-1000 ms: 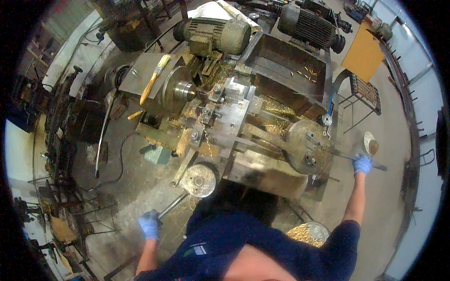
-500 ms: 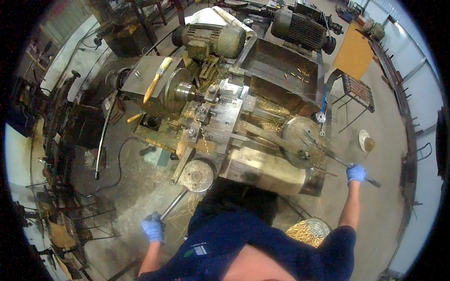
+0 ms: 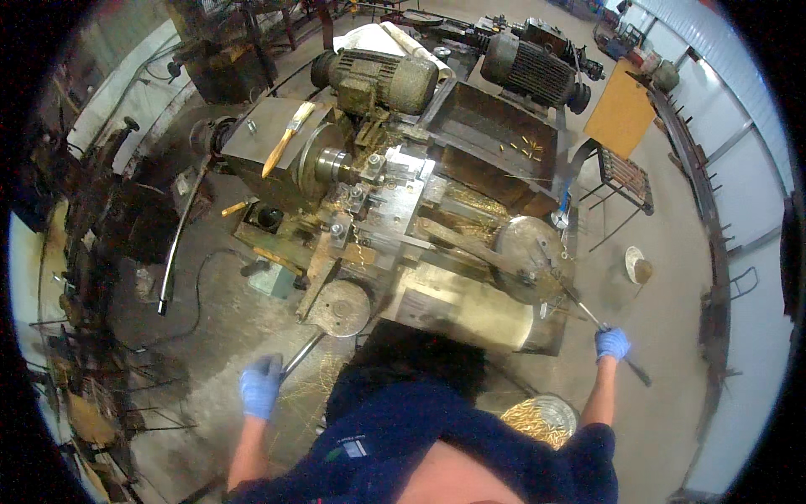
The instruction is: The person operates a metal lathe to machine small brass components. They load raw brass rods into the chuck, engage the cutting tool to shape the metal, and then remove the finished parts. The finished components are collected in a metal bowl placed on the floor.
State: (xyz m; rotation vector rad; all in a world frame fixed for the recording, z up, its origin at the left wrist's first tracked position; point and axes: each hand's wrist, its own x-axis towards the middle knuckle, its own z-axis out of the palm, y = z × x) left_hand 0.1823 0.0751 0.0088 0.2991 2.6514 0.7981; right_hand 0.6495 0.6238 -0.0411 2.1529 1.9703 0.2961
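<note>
My left hand (image 3: pixel 261 387), in a blue glove, is closed round the end of a steel lever (image 3: pixel 302 354) that comes out of a round plate (image 3: pixel 337 308) on the near side of a lathe. At the right, my gloved right hand (image 3: pixel 612 343) grips a longer lever (image 3: pixel 585 308), whose dark end sticks out past the fist. That lever joins a larger disc (image 3: pixel 531 256). Between the hands lie the metal tool slide (image 3: pixel 401 200) and, left of it, the round chuck (image 3: pixel 334 165). Golden shavings cover parts of the machine.
A brush (image 3: pixel 288 141) lies on the headstock. Small brass-coloured pieces lie in the metal tray (image 3: pixel 457 109) at the back. Near my right side stands a bucket (image 3: pixel 561 412) of similar pieces. A long lever (image 3: pixel 175 260) rises at the left; electric motors (image 3: pixel 386 80) stand behind.
My right hand has drawn its lever nearer to me. My left hand keeps its hold and has shifted slightly forward. The whole view has also shifted a little.
</note>
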